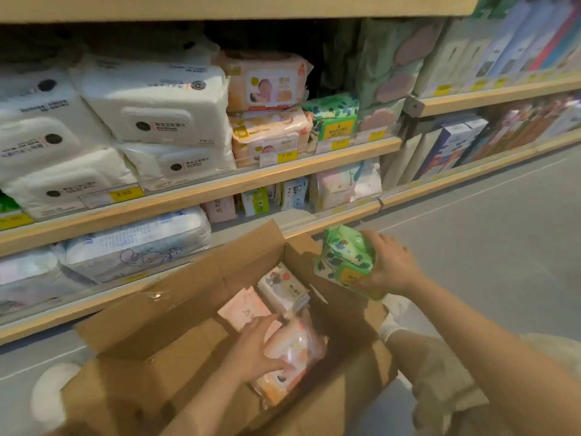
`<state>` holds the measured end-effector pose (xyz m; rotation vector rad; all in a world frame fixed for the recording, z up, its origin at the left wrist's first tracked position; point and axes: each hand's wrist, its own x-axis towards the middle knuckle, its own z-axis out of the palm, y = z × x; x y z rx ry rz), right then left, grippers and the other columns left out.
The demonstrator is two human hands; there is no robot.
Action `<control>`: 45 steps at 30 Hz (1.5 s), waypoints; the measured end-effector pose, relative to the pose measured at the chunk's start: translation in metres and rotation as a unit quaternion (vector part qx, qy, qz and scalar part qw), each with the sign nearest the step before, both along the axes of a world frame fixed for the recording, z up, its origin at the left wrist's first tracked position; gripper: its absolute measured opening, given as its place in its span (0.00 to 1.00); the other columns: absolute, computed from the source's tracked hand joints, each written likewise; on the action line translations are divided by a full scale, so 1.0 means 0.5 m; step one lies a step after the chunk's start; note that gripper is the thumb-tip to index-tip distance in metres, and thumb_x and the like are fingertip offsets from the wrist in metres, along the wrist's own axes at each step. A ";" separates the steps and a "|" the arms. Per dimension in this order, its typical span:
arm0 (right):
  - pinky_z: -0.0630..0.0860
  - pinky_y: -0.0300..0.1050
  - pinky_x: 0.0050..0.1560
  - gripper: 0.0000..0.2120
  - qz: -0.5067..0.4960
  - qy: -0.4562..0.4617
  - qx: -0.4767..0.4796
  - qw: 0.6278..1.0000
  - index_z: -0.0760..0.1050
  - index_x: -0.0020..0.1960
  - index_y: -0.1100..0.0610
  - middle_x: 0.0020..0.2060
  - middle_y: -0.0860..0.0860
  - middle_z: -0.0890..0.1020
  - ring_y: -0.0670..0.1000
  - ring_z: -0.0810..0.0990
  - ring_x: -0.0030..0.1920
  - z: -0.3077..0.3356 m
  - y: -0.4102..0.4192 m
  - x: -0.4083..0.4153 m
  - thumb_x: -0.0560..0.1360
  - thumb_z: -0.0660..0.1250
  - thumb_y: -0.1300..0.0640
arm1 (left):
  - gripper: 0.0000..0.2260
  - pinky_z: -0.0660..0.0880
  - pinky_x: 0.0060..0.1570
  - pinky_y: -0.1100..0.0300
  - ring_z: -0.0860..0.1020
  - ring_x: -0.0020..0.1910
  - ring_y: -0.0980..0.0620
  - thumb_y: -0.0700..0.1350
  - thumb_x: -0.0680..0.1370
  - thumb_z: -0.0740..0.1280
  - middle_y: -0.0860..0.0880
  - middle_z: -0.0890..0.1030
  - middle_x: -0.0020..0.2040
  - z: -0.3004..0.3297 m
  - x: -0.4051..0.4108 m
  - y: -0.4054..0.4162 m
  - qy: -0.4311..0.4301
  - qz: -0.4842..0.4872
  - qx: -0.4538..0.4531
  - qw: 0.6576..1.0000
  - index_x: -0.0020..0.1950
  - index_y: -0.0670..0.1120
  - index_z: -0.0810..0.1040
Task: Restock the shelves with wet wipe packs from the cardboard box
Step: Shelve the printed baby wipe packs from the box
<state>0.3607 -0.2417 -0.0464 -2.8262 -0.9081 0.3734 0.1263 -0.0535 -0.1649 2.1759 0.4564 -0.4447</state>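
Note:
An open cardboard box [176, 313] stands on the floor below the shelves, with several wet wipe packs inside. My left hand [251, 350] reaches into the box and grips a pink wipe pack [298, 347]. My right hand [390, 265] holds a green floral wipe pack [342, 262] in the air above the box's right edge. A matching green pack [333, 116] stands on the middle shelf [220, 187], beside pink baby wipe packs [270, 83]. Two more packs, a pale pink one [242, 306] and a white one [283, 287], lie in the box.
Large white wipe packs [151, 105] fill the left of the middle shelf. Bulky white and blue packs [135, 243] sit on the lower shelf. Boxed goods [452, 146] line the shelving on the right. Grey floor [503, 221] stretches right of the box. My knee [440, 372] is beside the box.

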 end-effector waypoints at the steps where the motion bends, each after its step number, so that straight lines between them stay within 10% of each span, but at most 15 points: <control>1: 0.66 0.52 0.62 0.50 -0.012 0.012 0.001 1.000 0.53 0.73 0.47 0.64 0.51 0.70 0.54 0.69 0.62 -0.013 -0.006 0.004 0.59 0.76 0.40 | 0.45 0.62 0.68 0.56 0.61 0.69 0.53 0.61 0.64 0.74 0.53 0.61 0.72 -0.025 0.006 -0.013 0.015 -0.018 0.011 1.000 0.75 0.55 0.55; 10: 0.70 0.56 0.61 0.48 -0.057 0.086 0.052 0.993 0.56 0.72 0.47 0.60 0.50 0.71 0.53 0.70 0.60 -0.113 -0.034 0.015 0.58 0.77 0.42 | 0.54 0.45 0.73 0.44 0.41 0.75 0.40 0.56 0.69 0.73 0.46 0.38 0.77 -0.175 0.040 -0.113 0.152 -0.109 0.204 0.961 0.75 0.50 0.32; 22: 0.69 0.53 0.62 0.49 -0.061 0.119 0.057 0.989 0.56 0.73 0.48 0.61 0.50 0.71 0.52 0.70 0.60 -0.121 -0.027 0.027 0.60 0.78 0.44 | 0.54 0.58 0.70 0.42 0.51 0.74 0.38 0.55 0.69 0.72 0.42 0.52 0.75 -0.204 0.042 -0.122 0.114 -0.101 0.317 0.936 0.69 0.53 0.26; 45: 0.73 0.55 0.57 0.49 0.003 -0.022 0.115 0.993 0.57 0.70 0.45 0.59 0.47 0.74 0.52 0.74 0.57 0.182 0.062 0.021 0.56 0.77 0.42 | 0.42 0.57 0.69 0.49 0.57 0.71 0.47 0.65 0.71 0.63 0.50 0.53 0.74 0.268 -0.036 0.141 -0.105 -0.017 0.371 0.922 0.71 0.65 0.32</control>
